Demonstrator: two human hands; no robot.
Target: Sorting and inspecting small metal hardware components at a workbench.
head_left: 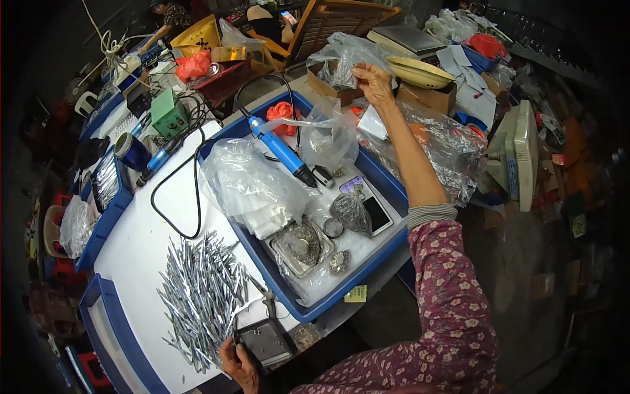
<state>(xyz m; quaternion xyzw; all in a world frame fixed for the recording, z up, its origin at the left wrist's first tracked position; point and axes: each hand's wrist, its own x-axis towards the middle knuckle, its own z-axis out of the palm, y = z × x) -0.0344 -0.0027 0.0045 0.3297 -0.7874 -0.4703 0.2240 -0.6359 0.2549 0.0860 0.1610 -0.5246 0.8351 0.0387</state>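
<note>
My right hand [375, 85] is stretched to the far side, its fingers closed on a clear plastic bag [342, 58] that lies in a cardboard box. Down near the table's front edge, my left hand [240, 366] has its thumb and finger apart, beside the lower end of a large pile of thin silver metal strips [202, 295]. A small dark tray [265, 341] with tiny bits in it is right next to that hand. Pliers [269, 303] lie just above the tray.
A blue tray [308, 314] holds plastic bags, a blue rotary hand tool [279, 150], a phone [377, 215] and small metal parts. Its black cord loops over the white table. Left stand a green control box [168, 113] and a blue bin [108, 220]; a yellow bowl [421, 72] sits behind.
</note>
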